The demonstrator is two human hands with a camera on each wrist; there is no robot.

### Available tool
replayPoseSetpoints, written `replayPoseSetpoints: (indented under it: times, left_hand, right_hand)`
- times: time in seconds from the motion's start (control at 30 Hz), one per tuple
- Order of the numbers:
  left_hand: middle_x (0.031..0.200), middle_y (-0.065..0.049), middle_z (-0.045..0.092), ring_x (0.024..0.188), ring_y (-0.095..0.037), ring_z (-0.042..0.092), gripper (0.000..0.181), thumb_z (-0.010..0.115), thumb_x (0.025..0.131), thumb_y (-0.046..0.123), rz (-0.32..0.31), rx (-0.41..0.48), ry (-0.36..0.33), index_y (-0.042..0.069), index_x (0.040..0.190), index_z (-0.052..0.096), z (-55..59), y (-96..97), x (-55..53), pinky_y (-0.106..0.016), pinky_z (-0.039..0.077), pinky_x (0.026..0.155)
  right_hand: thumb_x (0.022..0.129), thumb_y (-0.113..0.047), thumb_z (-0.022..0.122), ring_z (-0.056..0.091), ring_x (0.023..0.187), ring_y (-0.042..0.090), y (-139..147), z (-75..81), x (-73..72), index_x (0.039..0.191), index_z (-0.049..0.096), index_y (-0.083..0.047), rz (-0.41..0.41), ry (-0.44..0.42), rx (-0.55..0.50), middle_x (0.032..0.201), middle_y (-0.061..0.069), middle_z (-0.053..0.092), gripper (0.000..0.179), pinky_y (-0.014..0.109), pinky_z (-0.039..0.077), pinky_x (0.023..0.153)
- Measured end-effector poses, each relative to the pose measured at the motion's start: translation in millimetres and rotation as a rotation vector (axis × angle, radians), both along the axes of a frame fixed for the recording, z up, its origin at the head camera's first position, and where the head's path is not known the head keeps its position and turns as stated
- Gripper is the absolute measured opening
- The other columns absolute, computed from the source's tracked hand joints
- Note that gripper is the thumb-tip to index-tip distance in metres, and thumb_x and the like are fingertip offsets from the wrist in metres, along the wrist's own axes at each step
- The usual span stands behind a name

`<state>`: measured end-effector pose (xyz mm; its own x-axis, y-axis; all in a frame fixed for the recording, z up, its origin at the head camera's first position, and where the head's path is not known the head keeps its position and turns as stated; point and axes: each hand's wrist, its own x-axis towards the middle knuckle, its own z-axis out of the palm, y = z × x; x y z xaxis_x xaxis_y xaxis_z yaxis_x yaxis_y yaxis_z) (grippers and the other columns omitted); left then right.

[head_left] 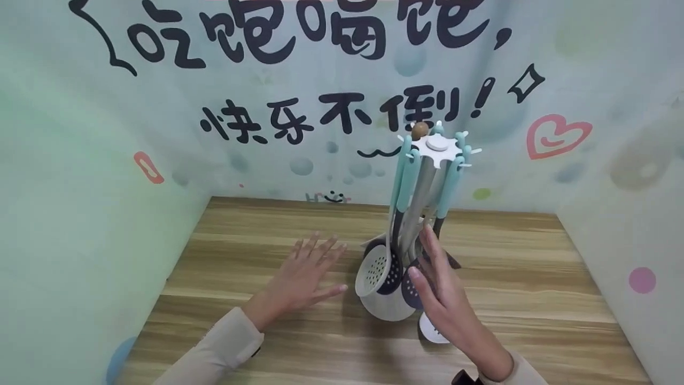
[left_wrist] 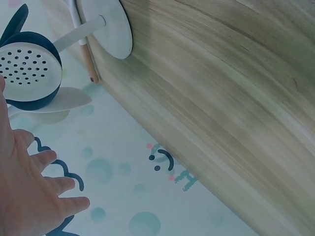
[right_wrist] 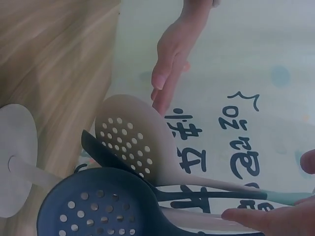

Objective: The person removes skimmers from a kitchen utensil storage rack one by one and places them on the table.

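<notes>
A utensil stand [head_left: 438, 143] with a white top and round white base [left_wrist: 110, 29] holds several hanging kitchen utensils with teal handles. A pale skimmer [head_left: 372, 271] and a dark slotted utensil [right_wrist: 93, 204] hang low on it. My left hand [head_left: 307, 275] is left of the stand, fingers spread, holding nothing. On the stand's right side my right hand [head_left: 449, 299] has straight fingers close to the utensils. Whether it touches them I cannot tell. Below that hand a white slotted head [head_left: 432, 329] lies on the table, partly hidden.
The wood-grain table [head_left: 256, 342] meets a printed backdrop [head_left: 267, 171] at the back and sides. A utensil with a brown handle end [left_wrist: 89, 64] lies beyond the base in the left wrist view. A round brown tip [head_left: 419, 130] shows beside the stand's top.
</notes>
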<state>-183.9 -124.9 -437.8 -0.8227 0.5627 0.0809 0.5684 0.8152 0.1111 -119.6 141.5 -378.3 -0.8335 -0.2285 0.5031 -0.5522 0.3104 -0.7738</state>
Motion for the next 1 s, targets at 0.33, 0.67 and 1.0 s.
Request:
replayPoseSetpoints:
  times: [0.33, 0.67, 1.0]
  left_hand:
    - [0.157, -0.002, 0.007, 0.143, -0.033, 0.002, 0.078, 0.027, 0.089, 0.07, -0.004, -0.024, 0.022, 0.024, 0.15, 0.011, -0.3, -0.8, -0.5, -0.054, 0.008, 0.113]
    - [0.157, -0.002, 0.012, 0.143, -0.034, 0.007, 0.078, 0.032, 0.088, 0.068, 0.004, -0.011, 0.027, 0.025, 0.15, 0.014, -3.3, -1.6, -1.9, -0.055, 0.012, 0.112]
    - [0.157, -0.003, 0.009, 0.143, -0.034, 0.004, 0.078, 0.028, 0.089, 0.069, -0.006, -0.015, 0.02, 0.022, 0.15, 0.013, -3.6, -1.0, -0.9, -0.056, 0.01, 0.113]
  right_hand:
    - [0.101, -0.015, 0.033, 0.002, 0.143, 0.031, -17.1, -10.0, -23.1, 0.149, -0.01, -0.014, -0.046, -0.123, 0.0, 0.156, 0.011, -0.009, 0.064, 0.052, 0.011, 0.113]
    - [0.101, -0.019, 0.032, 0.011, 0.141, 0.037, -25.3, -13.0, -46.4, 0.148, -0.01, -0.006, -0.145, -0.046, -0.015, 0.154, 0.021, -0.003, 0.064, 0.054, 0.021, 0.11]
    - [0.098, -0.007, 0.037, 0.05, 0.117, 0.045, -19.6, -23.0, -65.0, 0.147, 0.002, -0.003, -0.379, -0.004, 0.286, 0.136, 0.034, 0.037, 0.06, 0.051, 0.047, 0.09]
